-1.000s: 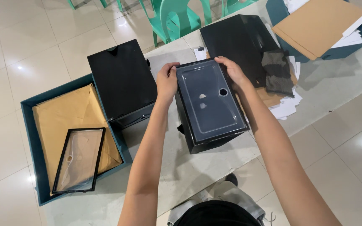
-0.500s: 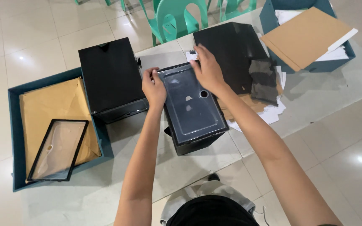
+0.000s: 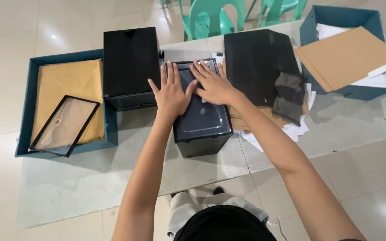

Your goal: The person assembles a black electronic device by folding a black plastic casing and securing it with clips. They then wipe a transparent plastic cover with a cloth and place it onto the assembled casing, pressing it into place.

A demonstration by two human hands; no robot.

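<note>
A black box with a glossy transparent top panel stands on the pale table in front of me. My left hand lies flat on the panel's left part, fingers spread. My right hand presses flat on its upper middle, fingers pointing left. Neither hand grips anything. Just left of the box stands a second black box.
A teal tray at left holds tan sheets and a black-framed clear panel. A black sheet, dark grey cloth and white papers lie at right. Another teal tray holds a brown envelope. Green chairs stand behind.
Both hands moved from holding the panel's far edge to lying flat on its top. The view shifted so the box sits more central.
</note>
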